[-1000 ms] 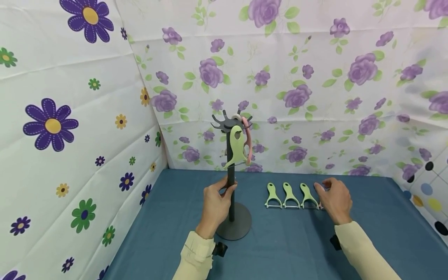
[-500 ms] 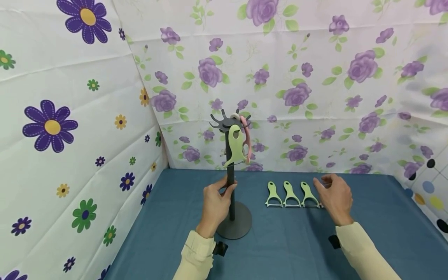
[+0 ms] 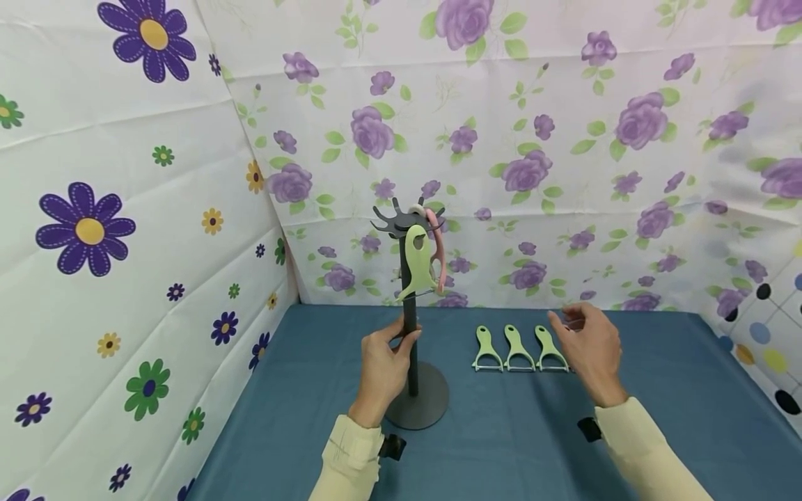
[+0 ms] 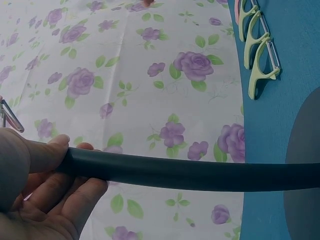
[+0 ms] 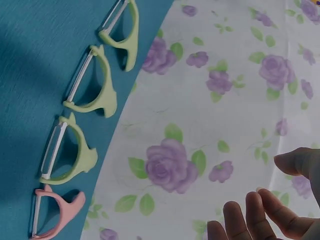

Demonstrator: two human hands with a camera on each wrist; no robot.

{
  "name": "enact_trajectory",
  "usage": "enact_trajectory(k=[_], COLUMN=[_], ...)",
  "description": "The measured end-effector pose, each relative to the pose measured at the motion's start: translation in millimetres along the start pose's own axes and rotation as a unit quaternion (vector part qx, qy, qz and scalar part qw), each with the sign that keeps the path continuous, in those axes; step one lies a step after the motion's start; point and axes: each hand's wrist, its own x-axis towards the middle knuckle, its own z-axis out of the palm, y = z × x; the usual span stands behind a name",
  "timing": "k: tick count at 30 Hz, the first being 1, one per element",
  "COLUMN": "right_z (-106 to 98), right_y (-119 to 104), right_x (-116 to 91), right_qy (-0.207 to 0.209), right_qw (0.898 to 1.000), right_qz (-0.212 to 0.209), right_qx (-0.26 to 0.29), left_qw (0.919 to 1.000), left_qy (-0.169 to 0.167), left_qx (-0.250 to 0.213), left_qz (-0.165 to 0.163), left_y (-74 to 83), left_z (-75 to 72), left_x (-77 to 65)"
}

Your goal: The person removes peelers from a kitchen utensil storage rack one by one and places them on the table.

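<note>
Head: the dark stand (image 3: 410, 316), on which peelers (image 3: 418, 264) are hung, is gripped by the left hand (image 3: 383, 365). Left wrist: its pole (image 4: 175, 174) is pinched. Right wrist: four more peelers (image 5: 109, 97) are seen on the tabletop (image 5: 30, 100); thumb and fingers of the right hand (image 5: 281, 216) are parted.

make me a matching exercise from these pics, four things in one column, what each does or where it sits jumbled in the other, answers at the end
1. left hand
2. right hand
3. pink peeler on the blue cloth
4. round grey base

A. holding nothing
B. at the foot of the pole
C. gripping the pole
D. lying next to a green peeler

Pairs: 1-C, 2-A, 3-D, 4-B
</note>
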Motion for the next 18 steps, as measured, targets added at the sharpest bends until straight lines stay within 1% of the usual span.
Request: enact_trajectory(k=[6, 11, 18], right_z=[-0.6, -2.8, -4.0], right_y=[-9.3, -20.6, -35.7], right_x=[-2.3, -4.8, -5.7], right_qy=[0.001, 0.003, 0.000], right_qw=[1.000, 1.000, 0.998], right_qz=[-0.003, 0.001, -0.010], right_qx=[0.017, 0.031, 0.058], left_qw=[1.0000, 1.0000, 0.9999], left_qy=[0.001, -0.002, 0.004], left_qx=[0.003, 0.004, 0.010], left_qz=[0.006, 0.001, -0.002], left_y=[-1.0, -1.2, -0.6], left_z=[-0.7, -0.5, -0.2], left_x=[-0.6, -1.2, -0.2])
